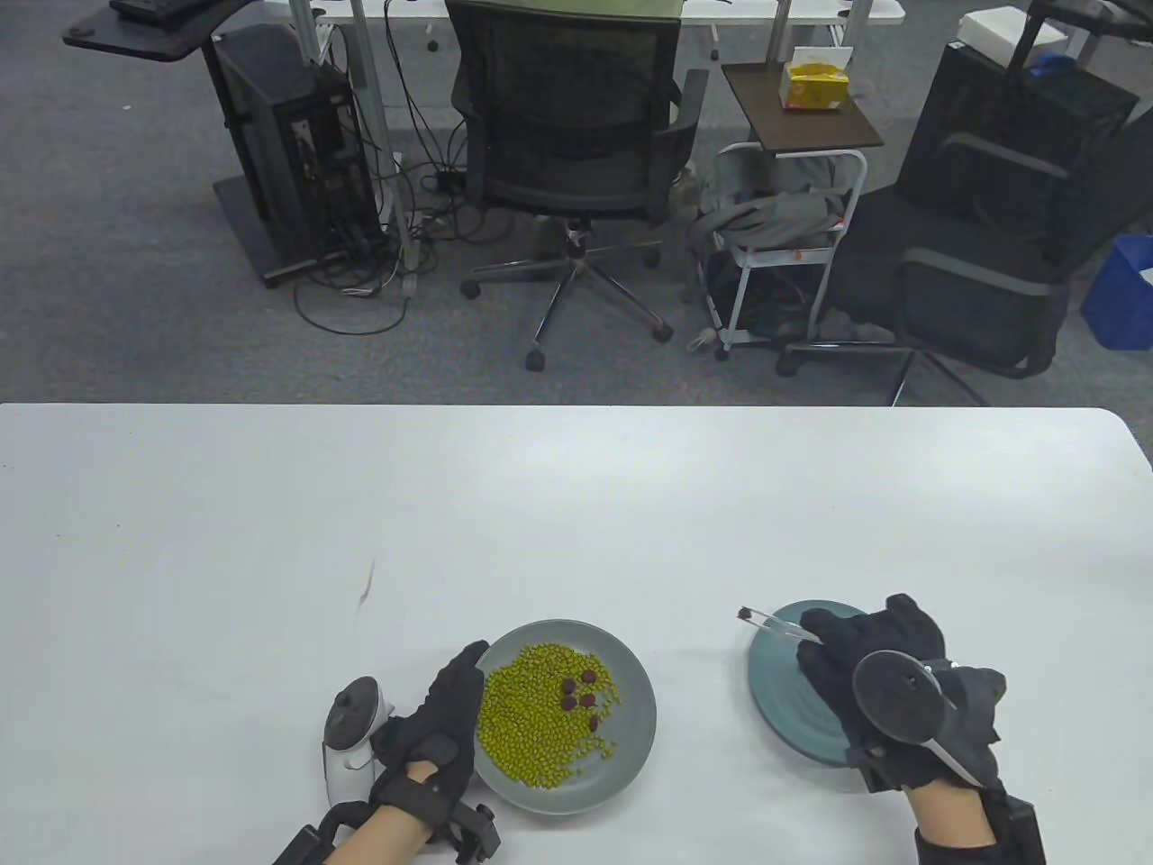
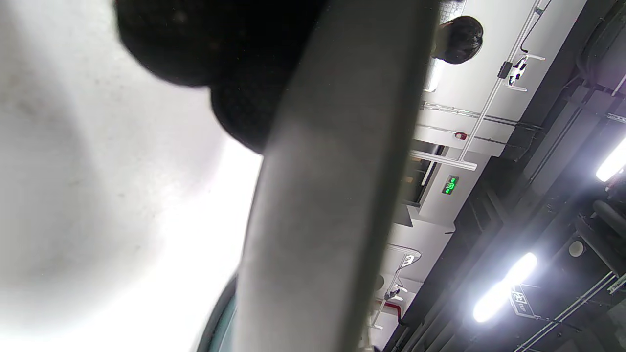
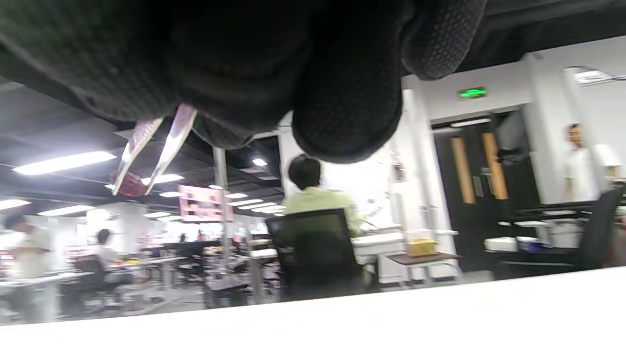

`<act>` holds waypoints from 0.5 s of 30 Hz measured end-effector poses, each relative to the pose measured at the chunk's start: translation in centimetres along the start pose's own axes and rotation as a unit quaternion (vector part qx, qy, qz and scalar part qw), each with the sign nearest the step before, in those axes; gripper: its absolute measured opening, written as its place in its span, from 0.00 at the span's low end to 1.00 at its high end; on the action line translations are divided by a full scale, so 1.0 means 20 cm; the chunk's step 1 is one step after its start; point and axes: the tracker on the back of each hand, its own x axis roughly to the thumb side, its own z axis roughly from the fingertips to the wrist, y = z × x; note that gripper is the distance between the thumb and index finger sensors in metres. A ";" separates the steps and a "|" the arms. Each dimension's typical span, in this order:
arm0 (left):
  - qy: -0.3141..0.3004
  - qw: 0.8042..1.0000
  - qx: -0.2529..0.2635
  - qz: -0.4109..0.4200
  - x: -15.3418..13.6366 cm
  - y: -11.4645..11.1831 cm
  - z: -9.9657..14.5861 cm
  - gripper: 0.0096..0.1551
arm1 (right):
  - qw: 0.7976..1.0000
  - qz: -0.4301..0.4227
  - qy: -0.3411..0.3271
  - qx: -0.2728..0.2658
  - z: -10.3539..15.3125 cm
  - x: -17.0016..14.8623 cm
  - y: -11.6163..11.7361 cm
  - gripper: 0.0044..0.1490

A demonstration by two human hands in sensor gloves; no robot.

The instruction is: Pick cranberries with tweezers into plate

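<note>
A grey plate (image 1: 630, 721) near the table's front holds a heap of green beans (image 1: 531, 721) with several dark red cranberries (image 1: 579, 692) on top. My left hand (image 1: 441, 721) rests on that plate's left rim; the rim (image 2: 332, 195) fills the left wrist view. My right hand (image 1: 887, 685) holds metal tweezers (image 1: 779, 623) over a teal plate (image 1: 784, 685). The tweezer tips pinch one cranberry (image 1: 747, 614) just above that plate's left edge. In the right wrist view the tweezers (image 3: 151, 146) clamp the red cranberry (image 3: 128, 185).
The white table (image 1: 576, 505) stretches wide behind both plates. A small dark mark (image 1: 367, 584) lies on it left of centre. Office chairs (image 1: 576, 162) and a computer tower stand on the floor beyond the far edge.
</note>
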 end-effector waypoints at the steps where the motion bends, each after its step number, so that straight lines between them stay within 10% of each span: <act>1: 0.000 1.000 0.000 0.001 0.00 0.00 0.00 0.36 | 1.000 0.010 0.018 0.021 -0.01 -0.05 0.02 0.29; 15: 0.000 1.000 0.000 0.003 0.00 0.00 0.01 0.36 | 0.966 0.090 0.154 0.185 -0.04 -0.39 0.25 0.28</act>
